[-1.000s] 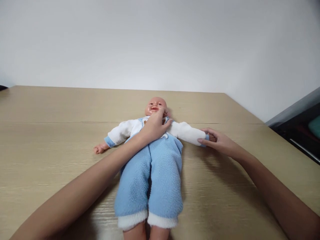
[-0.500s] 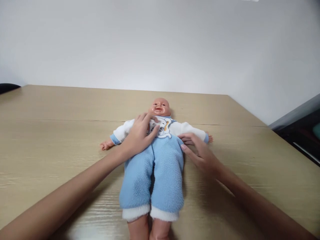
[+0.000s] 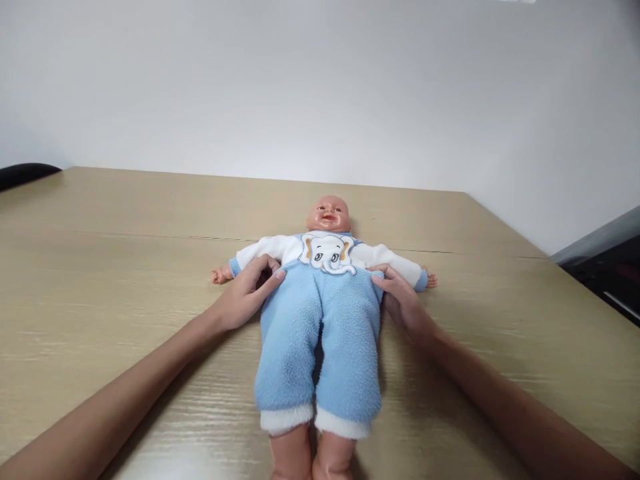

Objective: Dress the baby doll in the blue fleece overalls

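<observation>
A baby doll [image 3: 329,215] lies on its back on the table, head away from me, arms stretched out to the sides. It wears a white top [image 3: 387,258] with blue cuffs and an elephant patch [image 3: 327,253] on the chest. Its fluffy blue pants [image 3: 350,333] have white hems, with bare legs below. My left hand [image 3: 247,290] grips the pants at the left of the waist, thumb on top and fingers curled at the side. At the right of the waist, my right hand [image 3: 404,300] pinches the fabric likewise, its fingertips partly hidden.
The light wood table [image 3: 140,267] has a seam running across it beyond the doll's shoulders. A pale wall [image 3: 300,93] rises behind it. Dark objects show past the table at the far left [image 3: 27,175] and the right [image 3: 600,267].
My left hand has moved off the doll's chest to the left side of its waist, uncovering the elephant patch. My right hand has closed on the pants' right side. The view has shifted slightly.
</observation>
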Tool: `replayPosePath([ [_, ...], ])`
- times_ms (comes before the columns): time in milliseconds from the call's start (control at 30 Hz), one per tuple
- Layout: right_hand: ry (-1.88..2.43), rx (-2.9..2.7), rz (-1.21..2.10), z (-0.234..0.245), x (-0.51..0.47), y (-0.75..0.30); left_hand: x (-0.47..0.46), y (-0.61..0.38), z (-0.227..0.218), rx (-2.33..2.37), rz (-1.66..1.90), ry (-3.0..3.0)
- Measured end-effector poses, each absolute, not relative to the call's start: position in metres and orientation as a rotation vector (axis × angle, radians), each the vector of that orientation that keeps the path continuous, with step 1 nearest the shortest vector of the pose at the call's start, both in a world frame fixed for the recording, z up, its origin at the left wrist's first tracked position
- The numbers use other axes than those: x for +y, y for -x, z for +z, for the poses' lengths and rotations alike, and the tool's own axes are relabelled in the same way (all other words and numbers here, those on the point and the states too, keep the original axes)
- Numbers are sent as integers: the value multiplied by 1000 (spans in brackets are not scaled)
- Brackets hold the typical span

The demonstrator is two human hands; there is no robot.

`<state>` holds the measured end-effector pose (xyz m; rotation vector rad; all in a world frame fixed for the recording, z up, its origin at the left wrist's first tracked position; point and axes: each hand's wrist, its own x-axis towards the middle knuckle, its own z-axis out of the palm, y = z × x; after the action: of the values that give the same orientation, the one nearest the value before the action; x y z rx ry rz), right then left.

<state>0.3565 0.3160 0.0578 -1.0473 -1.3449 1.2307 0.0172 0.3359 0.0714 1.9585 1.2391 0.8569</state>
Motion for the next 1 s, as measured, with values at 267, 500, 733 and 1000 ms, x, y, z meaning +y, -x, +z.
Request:
replayPosePath([
  [267,1089,-1304,1270,50,321,-362,341,-10,71,1159,801,-1621],
  [500,1225,-1412,1000,43,316,-373,346,-18,65,1066,954,-1481],
  [733,1392,-1727,15,67,321,-412,344,-29,61,1256,1158,-1805],
  [1000,1380,-2193,147,62,350,-498,356,-92,114,1086,1267,-2312],
])
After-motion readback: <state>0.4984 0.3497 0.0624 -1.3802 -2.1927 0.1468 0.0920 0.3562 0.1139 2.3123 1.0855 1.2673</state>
